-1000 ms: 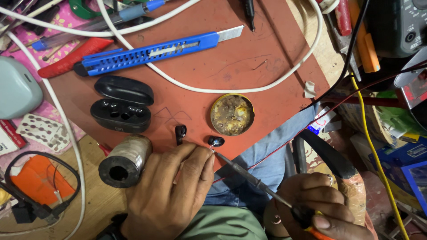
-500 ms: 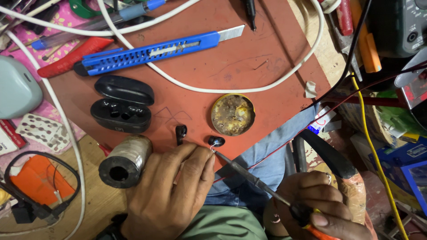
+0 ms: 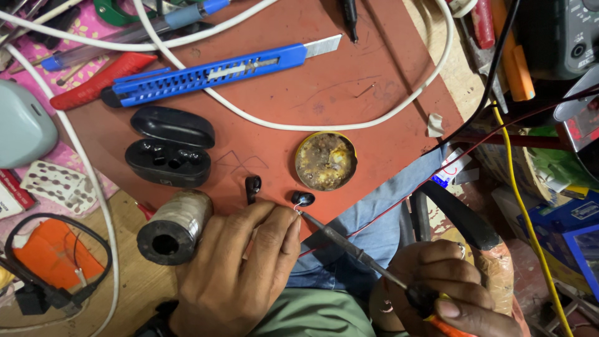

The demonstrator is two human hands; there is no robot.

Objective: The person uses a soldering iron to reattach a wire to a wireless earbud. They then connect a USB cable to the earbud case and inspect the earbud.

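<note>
My left hand (image 3: 240, 271) rests on the near edge of the red-brown mat (image 3: 324, 81), its fingertips pinching a thin wire beside a small black earbud part (image 3: 303, 199). My right hand (image 3: 446, 293) grips the orange handle of a soldering iron (image 3: 349, 246); its dark shaft runs up-left and the tip meets the wire at the earbud part. A second black earbud piece (image 3: 253, 186) lies just left of it. An open black earbud case (image 3: 170, 150) sits further left. A round tin of flux (image 3: 325, 160) lies right behind the tip.
A dark cylindrical spool (image 3: 175, 226) lies by my left hand. A blue utility knife (image 3: 218, 68), a red-handled tool (image 3: 100, 81) and a white cable (image 3: 349, 122) cross the mat. Wires, a meter and boxes crowd the right side; an orange device (image 3: 40, 256) sits at the lower left.
Almost nothing has moved. Both hands stay in place, and the iron's tip stays at the wire by the earbud part.
</note>
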